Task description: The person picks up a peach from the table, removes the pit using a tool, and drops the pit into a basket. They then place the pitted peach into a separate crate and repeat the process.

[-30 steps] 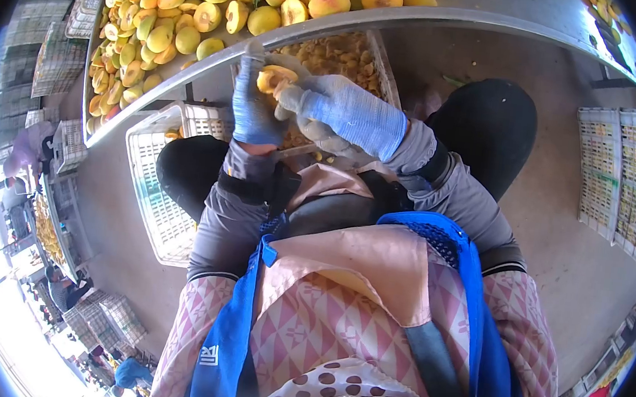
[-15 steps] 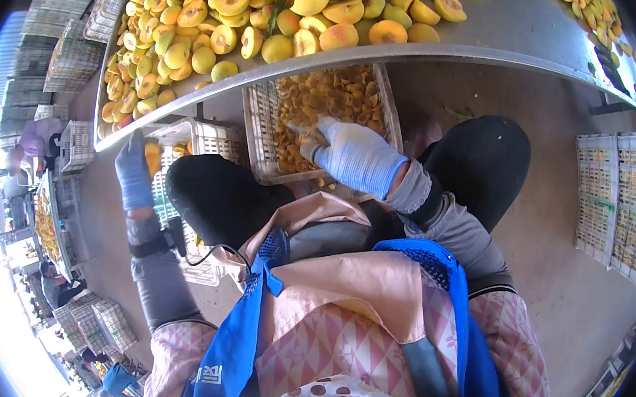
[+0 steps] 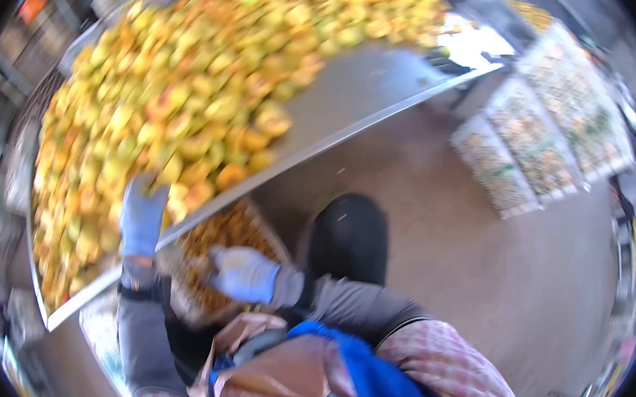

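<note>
Many halved yellow-orange fruits [image 3: 189, 102] lie heaped on a metal table [image 3: 359, 88]. My left hand [image 3: 142, 216], in a light blue glove, reaches over the table's near edge and touches the fruit at the front of the heap; its fingertips are blurred among the pieces. Below the table edge, my right hand [image 3: 246, 273], also gloved, is over a crate of small brown-orange pieces [image 3: 226, 239]. Its fingers are curled together at the left, and motion blur hides what they hold, if anything.
Stacked white crates [image 3: 542, 136] stand on the floor at the right. My dark-clad knee [image 3: 350, 236] is beside the crate under the table. The metal table edge runs diagonally between my hands. More crates and blurred objects line the left side.
The view has swung, so the table now slants and more of the heap shows. My left hand has moved from beside the table edge up onto the fruit; my right hand remains over the crate.
</note>
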### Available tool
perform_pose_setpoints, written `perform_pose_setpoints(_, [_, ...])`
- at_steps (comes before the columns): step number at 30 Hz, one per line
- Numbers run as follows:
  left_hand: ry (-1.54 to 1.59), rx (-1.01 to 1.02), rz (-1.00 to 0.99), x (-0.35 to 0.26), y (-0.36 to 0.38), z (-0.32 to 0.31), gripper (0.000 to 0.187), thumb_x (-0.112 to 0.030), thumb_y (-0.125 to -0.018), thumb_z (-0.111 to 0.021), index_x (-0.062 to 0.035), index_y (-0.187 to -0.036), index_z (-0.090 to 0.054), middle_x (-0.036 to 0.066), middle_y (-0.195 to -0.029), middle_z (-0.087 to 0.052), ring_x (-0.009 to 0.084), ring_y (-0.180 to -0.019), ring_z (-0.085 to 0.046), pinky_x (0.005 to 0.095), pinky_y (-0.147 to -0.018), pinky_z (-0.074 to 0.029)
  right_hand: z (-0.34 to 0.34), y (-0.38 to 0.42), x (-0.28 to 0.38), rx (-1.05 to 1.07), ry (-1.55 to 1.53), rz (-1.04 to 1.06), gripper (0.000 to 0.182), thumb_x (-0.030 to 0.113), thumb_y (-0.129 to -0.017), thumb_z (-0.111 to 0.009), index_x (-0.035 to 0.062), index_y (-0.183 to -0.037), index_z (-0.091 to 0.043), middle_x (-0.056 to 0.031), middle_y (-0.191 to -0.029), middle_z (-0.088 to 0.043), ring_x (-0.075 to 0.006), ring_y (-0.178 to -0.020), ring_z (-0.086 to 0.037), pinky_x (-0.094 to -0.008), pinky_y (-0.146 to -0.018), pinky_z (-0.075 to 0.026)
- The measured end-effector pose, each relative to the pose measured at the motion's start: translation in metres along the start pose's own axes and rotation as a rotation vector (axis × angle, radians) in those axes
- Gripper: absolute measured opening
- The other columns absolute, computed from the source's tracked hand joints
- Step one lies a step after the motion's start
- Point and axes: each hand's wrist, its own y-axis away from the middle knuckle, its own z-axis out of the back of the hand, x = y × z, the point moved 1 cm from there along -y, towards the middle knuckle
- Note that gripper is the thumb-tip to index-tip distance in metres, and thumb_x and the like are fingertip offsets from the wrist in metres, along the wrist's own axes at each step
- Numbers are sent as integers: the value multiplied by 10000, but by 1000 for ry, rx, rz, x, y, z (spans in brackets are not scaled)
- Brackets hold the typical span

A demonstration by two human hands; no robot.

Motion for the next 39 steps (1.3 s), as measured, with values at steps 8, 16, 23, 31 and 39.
perform_pose_setpoints(8, [15,-189,198,-14,-2,-29,487,-261,-814,-734,14,-1166,-541,143,-981,-677,297,-813,-665,377,-703,-522,26,-4,17,72,-142,-177,319,302,-925,-568,3,-1033,-579,-260,-886,-658,-435,-840,-639,-492,-738,-490])
perform_pose_setpoints(16, [619,-293,291,16,39,11,294,-49,-822,-714,9,-1095,-620,49,-904,-656,129,-691,-614,243,-583,-508,57,-7,50,69,-559,-296,284,323,-967,-561,42,-1009,-558,-72,-639,-577,-171,-498,-567,-333,-449,-445])
perform_pose_setpoints(23, [115,-313,-561,-84,105,29,383,30,-639,-787,-62,-993,-675,168,-1150,-633,341,-1074,-623,417,-893,-532,47,-15,37,-36,-993,-241,264,313,-938,-638,66,-1012,-583,-22,-654,-581,-109,-448,-529,-248,-390,-399])
perform_pose_setpoints(31, [335,-136,-246,-92,129,30,582,-82,-697,-784,-82,-1248,-599,107,-1217,-597,253,-1076,-603,349,-874,-526,47,-18,40,-16,-1207,-435,285,242,-896,-703,45,-1084,-622,-8,-639,-575,-82,-449,-495,-228,-385,-362])
perform_pose_setpoints(39, [1193,-162,312,-84,149,-4,767,-654,-948,-427,-8,-1359,-470,91,-1134,-621,155,-936,-613,255,-762,-520,23,-8,47,68,-1034,-414,348,279,-926,-668,20,-1139,-574,-53,-714,-633,-122,-500,-578,-246,-432,-439])
